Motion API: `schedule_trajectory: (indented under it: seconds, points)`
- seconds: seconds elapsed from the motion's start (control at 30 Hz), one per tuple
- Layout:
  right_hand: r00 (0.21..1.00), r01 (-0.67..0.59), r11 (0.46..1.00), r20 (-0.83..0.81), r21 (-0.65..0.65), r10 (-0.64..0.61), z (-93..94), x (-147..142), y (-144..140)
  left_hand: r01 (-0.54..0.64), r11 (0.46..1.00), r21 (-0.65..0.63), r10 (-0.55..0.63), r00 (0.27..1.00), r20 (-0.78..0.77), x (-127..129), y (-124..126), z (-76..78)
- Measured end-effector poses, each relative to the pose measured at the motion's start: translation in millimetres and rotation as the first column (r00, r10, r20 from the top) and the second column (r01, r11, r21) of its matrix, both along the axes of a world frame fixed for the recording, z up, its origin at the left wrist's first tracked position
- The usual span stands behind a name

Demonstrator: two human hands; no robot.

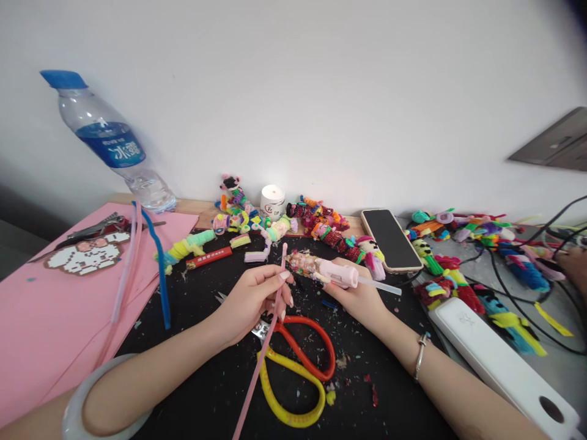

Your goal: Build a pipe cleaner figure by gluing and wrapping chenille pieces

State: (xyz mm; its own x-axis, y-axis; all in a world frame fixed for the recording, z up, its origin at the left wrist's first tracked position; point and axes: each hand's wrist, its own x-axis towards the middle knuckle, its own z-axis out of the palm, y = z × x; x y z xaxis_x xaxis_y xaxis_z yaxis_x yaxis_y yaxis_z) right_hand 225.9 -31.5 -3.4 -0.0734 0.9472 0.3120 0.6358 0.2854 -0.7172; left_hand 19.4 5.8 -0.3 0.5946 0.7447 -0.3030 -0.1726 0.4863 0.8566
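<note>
My left hand (pixel 261 299) pinches a long pink pipe cleaner (pixel 257 379) near its upper end; its tail runs down past the bottom edge. The top tip of the pipe cleaner is close to the nozzle end of a small pale pink hot glue gun (pixel 334 272). Whether they touch, I cannot tell. My right hand (pixel 360 299) is wrapped round the glue gun, and a translucent glue stick (pixel 380 285) pokes out of its back. Dried glue and fluff coat the gun's front. Below both hands lie scissors (pixel 293 415) with one red and one yellow handle.
A black mat (pixel 197 379) with scraps carries pipe-cleaner figures (pixel 192 244) and a red packet (pixel 209 257). Behind stand a white cup (pixel 272 201) and a bottle (pixel 110 140). To the right are a phone (pixel 391 239), cables, a white device (pixel 499 366) and another person's hand (pixel 573 269).
</note>
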Motion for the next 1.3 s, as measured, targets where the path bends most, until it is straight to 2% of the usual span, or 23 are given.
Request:
schedule_trajectory:
  seconds: [0.8, 1.0, 1.3]
  points:
    - [0.994, 0.106, 0.994, 0.009, 0.007, -0.106, -7.3, 0.1, 0.1, 0.001, 1.0, 0.016, -0.002, 1.0, 0.006, 0.1, -1.0, 0.8]
    - [0.994, 0.109, 0.994, -0.012, -0.006, -0.109, -9.0, 0.2, -0.1, 0.038, 0.999, 0.011, -0.038, 0.999, 0.005, -0.3, -0.4, 0.7]
    - [0.996, 0.084, 0.996, -0.008, -0.019, -0.084, -7.8, 1.4, 0.2, 0.008, 1.0, 0.009, -0.008, 1.0, 0.013, 0.1, -0.6, 0.7]
